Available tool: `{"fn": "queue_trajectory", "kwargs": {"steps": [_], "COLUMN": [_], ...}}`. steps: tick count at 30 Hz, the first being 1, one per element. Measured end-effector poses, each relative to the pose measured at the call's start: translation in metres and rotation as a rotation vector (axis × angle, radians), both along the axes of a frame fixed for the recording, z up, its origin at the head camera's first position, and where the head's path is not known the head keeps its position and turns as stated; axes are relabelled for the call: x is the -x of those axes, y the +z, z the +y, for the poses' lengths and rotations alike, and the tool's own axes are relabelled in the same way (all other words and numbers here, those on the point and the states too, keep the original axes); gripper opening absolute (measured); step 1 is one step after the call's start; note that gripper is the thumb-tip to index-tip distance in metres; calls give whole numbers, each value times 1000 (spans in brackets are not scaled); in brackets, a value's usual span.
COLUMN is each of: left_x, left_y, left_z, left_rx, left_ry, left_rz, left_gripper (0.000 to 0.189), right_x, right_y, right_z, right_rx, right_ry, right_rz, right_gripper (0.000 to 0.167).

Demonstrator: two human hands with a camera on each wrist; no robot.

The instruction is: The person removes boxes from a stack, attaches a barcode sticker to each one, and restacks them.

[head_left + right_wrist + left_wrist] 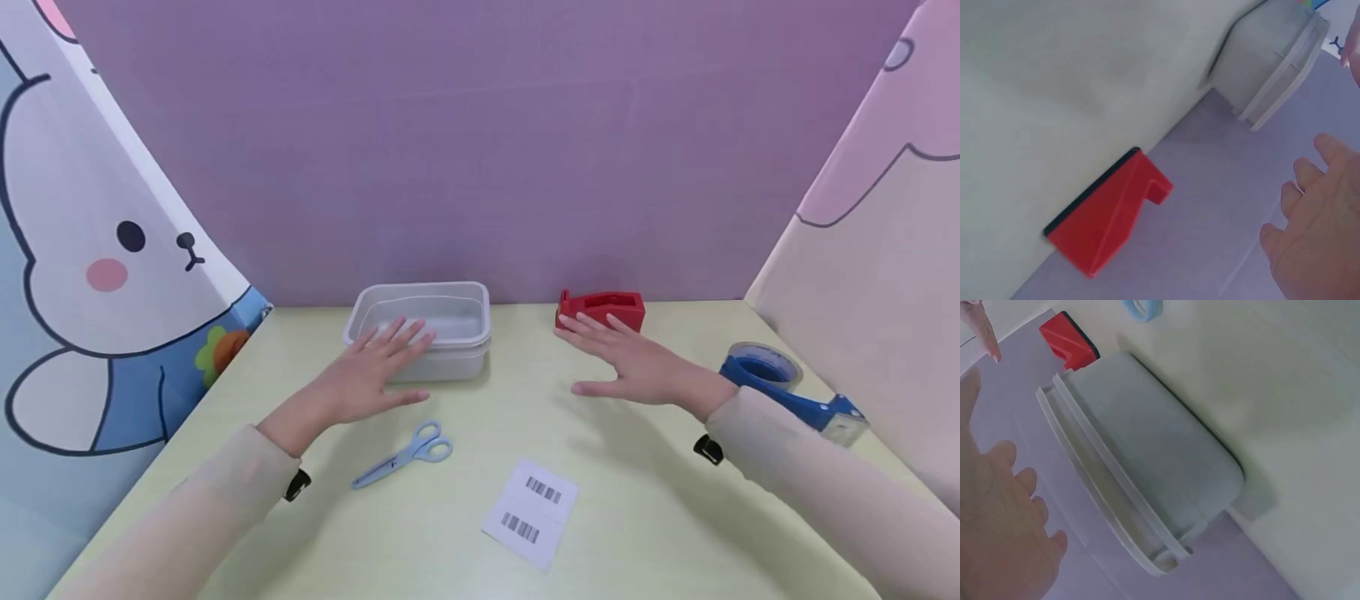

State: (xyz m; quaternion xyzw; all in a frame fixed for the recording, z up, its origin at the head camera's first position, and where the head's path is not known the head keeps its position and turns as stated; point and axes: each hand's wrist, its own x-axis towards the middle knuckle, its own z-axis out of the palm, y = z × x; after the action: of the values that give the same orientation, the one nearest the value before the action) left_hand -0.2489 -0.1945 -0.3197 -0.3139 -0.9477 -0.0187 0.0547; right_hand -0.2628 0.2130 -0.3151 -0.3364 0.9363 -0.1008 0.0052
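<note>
Holding nothing, the left hand [366, 381] and right hand [643, 368] were suspended with fingers spread. A light-grey rectangular plastic container [1147, 434] was set far, left of centre; a red angular plastic tape dispenser [1107, 217], far, right of centre. Either could be displaced by careless contact.
</note>
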Motion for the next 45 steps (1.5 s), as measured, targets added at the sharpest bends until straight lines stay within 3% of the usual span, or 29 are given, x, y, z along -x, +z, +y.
{"fn": "queue_trajectory", "kwargs": {"steps": [8,17,27,38,42,45], "left_x": [7,23,35,44,48,51], "left_y": [7,2,-5,-26,-36,-43], "left_z": [-7,-25,-41,-61,-65,-67], "left_rx": [-59,-226,-518,-710,-824,-924], "left_ry": [-7,9,134,325,343,297], "left_rz": [20,29,-149,-218,-316,-383], "left_gripper": [93,104,116,121,120,114], "right_x": [8,13,24,37,41,45], "right_y": [16,28,28,22,19,15], "right_z": [-14,-35,-59,-96,-110,-119], "right_rx": [16,76,133,156,181,187], "right_ry": [42,1,15,26,33,58], "right_rz": [14,-71,-75,-47,-53,-51], "right_gripper": [92,90,83,75,75,75]}}
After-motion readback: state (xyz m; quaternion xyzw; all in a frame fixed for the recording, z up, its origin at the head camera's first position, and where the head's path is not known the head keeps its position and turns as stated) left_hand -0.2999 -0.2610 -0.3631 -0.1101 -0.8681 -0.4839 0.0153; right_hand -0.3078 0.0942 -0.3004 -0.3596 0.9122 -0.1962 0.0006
